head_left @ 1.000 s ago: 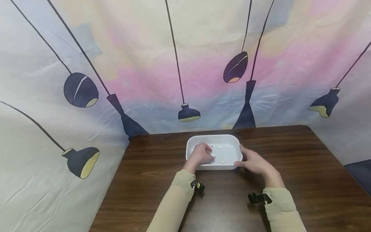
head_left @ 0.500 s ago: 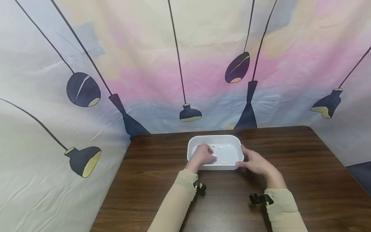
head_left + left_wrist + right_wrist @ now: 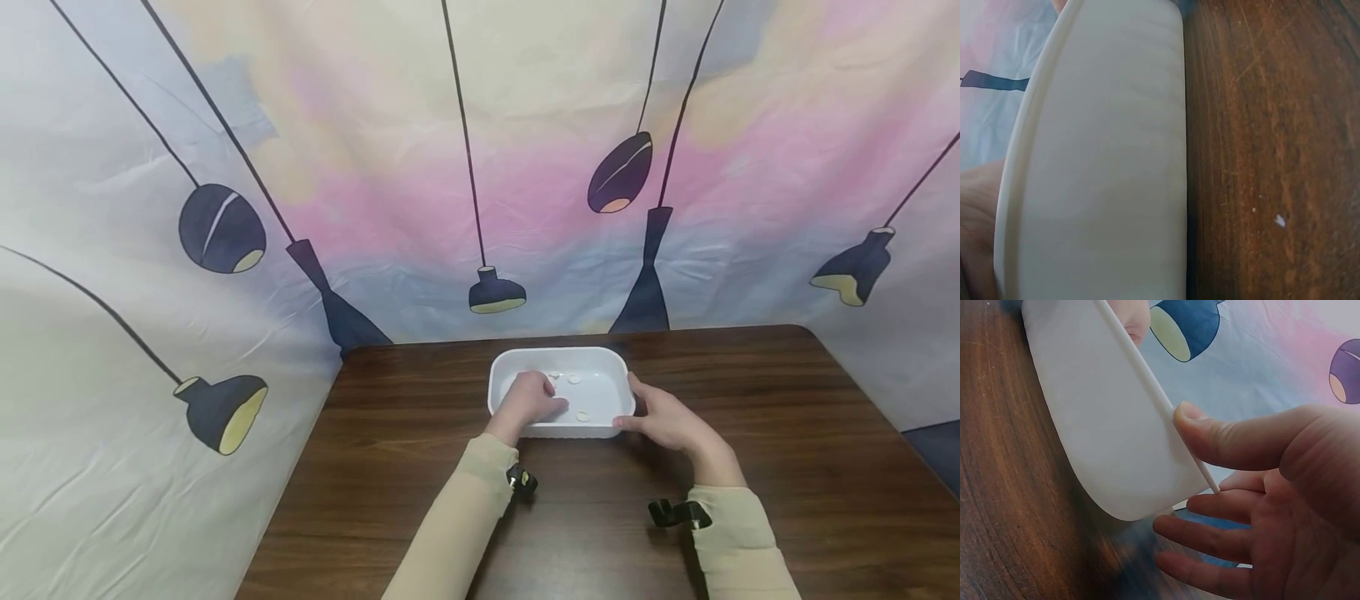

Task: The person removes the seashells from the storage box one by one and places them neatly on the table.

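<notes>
A white rectangular tray (image 3: 573,432) stands near the table's far edge. My left hand (image 3: 527,400) reaches over its front left rim, fingers curled, thumb and fingertips together low inside around a small pale piece mostly hidden by them. Pale flat round pieces lie apart in the tray: one (image 3: 574,379) towards the back, another (image 3: 582,416) near the front wall, a third partly behind the fingers. My right hand (image 3: 666,417) grips the tray's front right corner. In the right wrist view its thumb (image 3: 1210,434) presses the rim and the fingers spread around the corner.
The dark wooden table (image 3: 420,492) meets a fabric backdrop (image 3: 390,167) printed with hanging lamps close behind the tray. A tiny white speck (image 3: 1280,220) lies on the wood in the left wrist view. Black wrist cameras sit on both sleeves.
The head view has shifted slightly, moving everything a little rightward. The white piece seen at my left fingertips is now covered by them. My right hand keeps its hold on the tray.
</notes>
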Motion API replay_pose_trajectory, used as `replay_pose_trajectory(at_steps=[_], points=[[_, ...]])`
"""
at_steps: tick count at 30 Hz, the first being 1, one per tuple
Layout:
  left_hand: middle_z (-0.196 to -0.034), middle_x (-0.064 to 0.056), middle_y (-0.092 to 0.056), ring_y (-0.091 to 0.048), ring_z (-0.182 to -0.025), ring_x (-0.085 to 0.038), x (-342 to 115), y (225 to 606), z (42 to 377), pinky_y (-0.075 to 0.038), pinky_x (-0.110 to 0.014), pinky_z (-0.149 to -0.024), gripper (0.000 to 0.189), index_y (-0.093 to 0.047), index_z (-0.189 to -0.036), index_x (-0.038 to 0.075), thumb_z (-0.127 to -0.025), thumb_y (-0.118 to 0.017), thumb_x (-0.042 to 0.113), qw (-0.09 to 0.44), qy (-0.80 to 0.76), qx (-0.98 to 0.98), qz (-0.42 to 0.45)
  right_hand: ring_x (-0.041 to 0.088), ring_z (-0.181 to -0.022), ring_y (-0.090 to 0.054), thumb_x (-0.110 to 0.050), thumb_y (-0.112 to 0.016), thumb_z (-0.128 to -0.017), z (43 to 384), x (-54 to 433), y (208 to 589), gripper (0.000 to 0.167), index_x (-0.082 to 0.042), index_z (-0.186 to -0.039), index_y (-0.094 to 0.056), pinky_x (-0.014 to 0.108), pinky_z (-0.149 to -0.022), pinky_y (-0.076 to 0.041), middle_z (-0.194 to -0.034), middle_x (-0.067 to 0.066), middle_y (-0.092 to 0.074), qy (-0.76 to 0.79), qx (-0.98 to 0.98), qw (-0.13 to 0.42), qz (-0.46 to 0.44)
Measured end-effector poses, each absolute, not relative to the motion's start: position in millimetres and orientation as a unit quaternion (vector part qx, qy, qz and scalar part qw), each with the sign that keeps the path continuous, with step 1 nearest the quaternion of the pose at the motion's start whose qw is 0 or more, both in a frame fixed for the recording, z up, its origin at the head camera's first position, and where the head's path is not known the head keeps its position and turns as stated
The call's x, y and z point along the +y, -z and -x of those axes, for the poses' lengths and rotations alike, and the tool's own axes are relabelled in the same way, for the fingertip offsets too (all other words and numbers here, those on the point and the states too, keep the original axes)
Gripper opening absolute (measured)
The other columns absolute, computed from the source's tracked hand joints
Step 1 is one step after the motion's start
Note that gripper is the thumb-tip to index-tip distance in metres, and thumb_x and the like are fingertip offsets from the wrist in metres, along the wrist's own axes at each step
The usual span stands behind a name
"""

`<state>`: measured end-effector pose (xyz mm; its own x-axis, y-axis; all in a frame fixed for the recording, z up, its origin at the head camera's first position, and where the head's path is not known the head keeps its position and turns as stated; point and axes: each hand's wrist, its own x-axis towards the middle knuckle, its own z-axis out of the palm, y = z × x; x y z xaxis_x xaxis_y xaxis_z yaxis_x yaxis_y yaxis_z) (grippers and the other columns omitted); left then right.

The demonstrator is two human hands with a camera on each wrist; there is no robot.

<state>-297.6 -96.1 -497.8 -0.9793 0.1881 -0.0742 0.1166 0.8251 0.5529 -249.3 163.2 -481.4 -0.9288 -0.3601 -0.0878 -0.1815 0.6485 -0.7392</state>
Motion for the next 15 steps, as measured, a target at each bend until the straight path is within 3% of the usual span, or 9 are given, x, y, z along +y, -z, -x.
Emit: replay_pose_trajectory(at_steps=[8, 15], points=[[-0.098, -0.006, -0.074, -0.066, -0.091, -0.021, -94.4, 499.1, 300.1, -0.055, -0.033, -0.090, 0.021, -0.077, -0.102, 0.003, -0.090, -0.084, 0.018, 0.067, -0.272, 0.956, -0.087, 0.056, -0.152, -0.028, -0.025, -0.079, -0.098, 248.6, 162.3, 480.2, 0.095, 0.018, -0.160, -0.020, 0.069, -0.119, -0.028, -0.165, 0.039, -0.023, 0.391, 0.901, 0.112, 0.154], [-0.086, -0.003, -0.068, -0.060, -0.080, -0.017, -95.0, 497.2, 299.9, -0.053, -0.031, -0.082, 0.022, -0.077, -0.110, 0.002, -0.091, -0.081, 0.012, 0.071, -0.263, 0.957, -0.104, 0.056, -0.152, -0.028, -0.023, -0.079, -0.098, 248.9, 161.9, 481.0, 0.095, 0.017, -0.161, -0.020, 0.070, -0.119, -0.027, -0.166, 0.038, -0.023, 0.393, 0.901, 0.112, 0.147]])
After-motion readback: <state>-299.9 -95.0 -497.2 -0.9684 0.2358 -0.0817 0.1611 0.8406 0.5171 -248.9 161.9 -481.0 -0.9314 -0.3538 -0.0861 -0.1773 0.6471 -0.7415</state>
